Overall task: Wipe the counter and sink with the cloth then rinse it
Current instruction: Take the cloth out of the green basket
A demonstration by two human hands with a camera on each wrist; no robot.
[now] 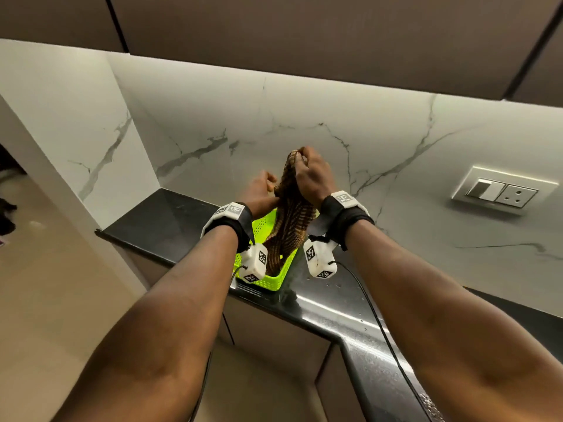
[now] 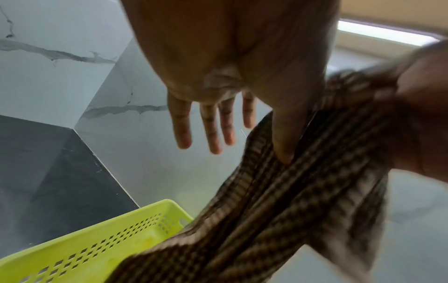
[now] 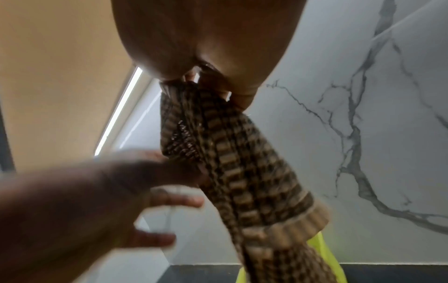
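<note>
**Brown checked cloth lifted from basket**

Brown checked woven cloth hangs over the lime-green perforated plastic basket on the black counter; wiping seems not yet begun. Left wrist view: left hand, fingers straight, thumb touching it. Right wrist view: right hand pinches its top. Next, probably spread it.

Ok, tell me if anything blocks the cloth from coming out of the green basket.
Nothing visible does. The right hand pinches the cloth at its top; its lower end hangs into the open-topped green basket.
</note>
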